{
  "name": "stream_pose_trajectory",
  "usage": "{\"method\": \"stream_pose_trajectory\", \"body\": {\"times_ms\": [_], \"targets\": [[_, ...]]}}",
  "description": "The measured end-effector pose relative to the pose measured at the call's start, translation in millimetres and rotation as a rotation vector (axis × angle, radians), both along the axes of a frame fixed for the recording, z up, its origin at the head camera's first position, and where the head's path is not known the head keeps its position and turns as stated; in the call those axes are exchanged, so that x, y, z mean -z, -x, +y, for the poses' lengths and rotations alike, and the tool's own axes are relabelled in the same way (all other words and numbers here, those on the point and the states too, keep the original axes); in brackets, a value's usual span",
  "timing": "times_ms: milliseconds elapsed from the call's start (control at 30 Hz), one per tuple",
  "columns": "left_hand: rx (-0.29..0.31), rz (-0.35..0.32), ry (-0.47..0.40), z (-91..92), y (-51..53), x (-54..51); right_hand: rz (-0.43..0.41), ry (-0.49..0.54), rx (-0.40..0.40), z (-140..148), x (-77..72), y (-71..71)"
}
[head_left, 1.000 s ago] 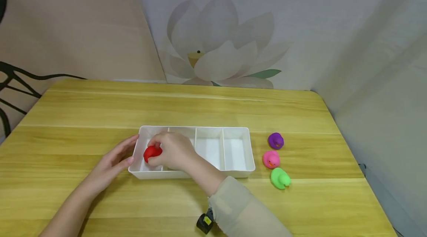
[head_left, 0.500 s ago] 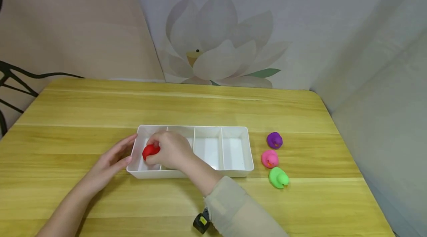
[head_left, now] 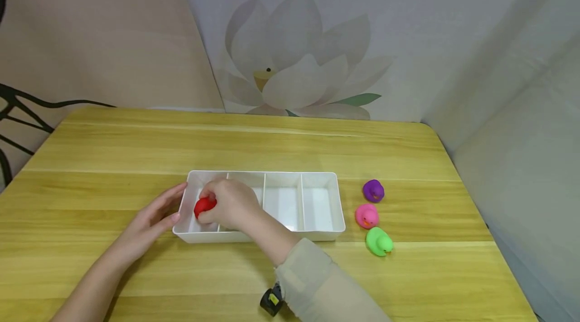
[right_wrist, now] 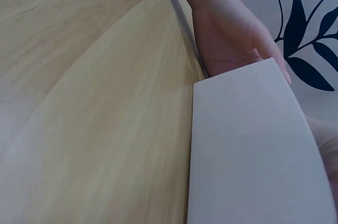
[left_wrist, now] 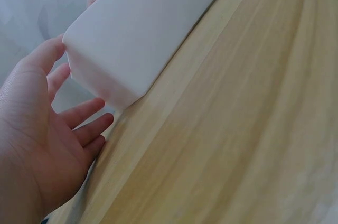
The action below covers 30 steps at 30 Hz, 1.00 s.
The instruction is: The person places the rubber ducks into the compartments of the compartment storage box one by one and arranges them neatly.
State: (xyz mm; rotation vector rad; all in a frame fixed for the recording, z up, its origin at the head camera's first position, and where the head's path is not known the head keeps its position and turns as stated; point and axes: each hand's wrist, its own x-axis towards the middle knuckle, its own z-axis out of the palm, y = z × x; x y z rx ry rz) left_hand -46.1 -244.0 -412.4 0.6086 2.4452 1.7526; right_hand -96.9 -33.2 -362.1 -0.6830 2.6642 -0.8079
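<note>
In the head view, my right hand (head_left: 233, 204) reaches down into the leftmost compartment of a white divided tray (head_left: 258, 237). Its thumb and fingers pinch a red rubber duck (head_left: 205, 206), which they partly cover. My left hand (head_left: 147, 224) is at the tray's left end, fingertips and thumb against the end wall. The left wrist view shows that hand (left_wrist: 47, 123) with thumb and fingers spread beside the tray's corner (left_wrist: 105, 71). In the right wrist view the tray's outer side (right_wrist: 248, 145) hides the right hand's fingers and the duck.
Right of the tray, a purple duck (head_left: 373, 190), a pink duck (head_left: 367, 216) and a green duck (head_left: 379, 241) sit on the wooden table (head_left: 430, 271). A patterned cloth (head_left: 299, 35) hangs behind the table. A small black device (head_left: 272, 301) hangs by the right sleeve.
The view has shifted very slightly. Both hands, the red duck and the tray keep practically the same places.
</note>
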Motion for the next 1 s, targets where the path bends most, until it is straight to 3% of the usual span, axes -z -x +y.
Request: {"method": "stream_pose_trajectory", "body": {"times_ms": [1000], "targets": [[-0.009, 0.013, -0.002, 0.4, -0.4, 0.2, -0.016, -0.026, 0.048, -3.6, -2.6, -2.4]]}}
